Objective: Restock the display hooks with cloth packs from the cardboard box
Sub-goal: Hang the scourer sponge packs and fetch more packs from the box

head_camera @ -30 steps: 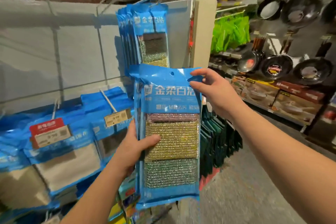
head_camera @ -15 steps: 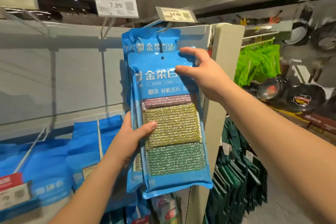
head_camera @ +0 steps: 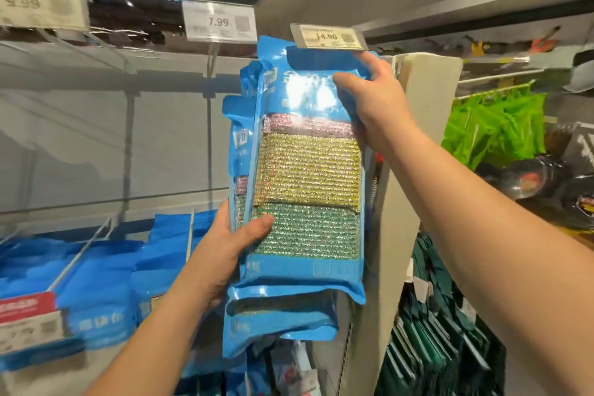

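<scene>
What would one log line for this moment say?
stage: hanging | left hand: grips cloth packs low | right hand: holds top under 14.90 tag

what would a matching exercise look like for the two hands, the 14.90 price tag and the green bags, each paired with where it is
Column one:
1. left hand
2. right hand
3. price tag marked 14.90
4. green bags

Column two:
A. hanging at the right, past the white shelf end
B. gripping the top corner of the front cloth pack
C. just above the top edge of the packs
D. holding the lower left edge of the packs, thumb on the front

Pairs: 1-D, 2-B, 3-C, 4-A
</scene>
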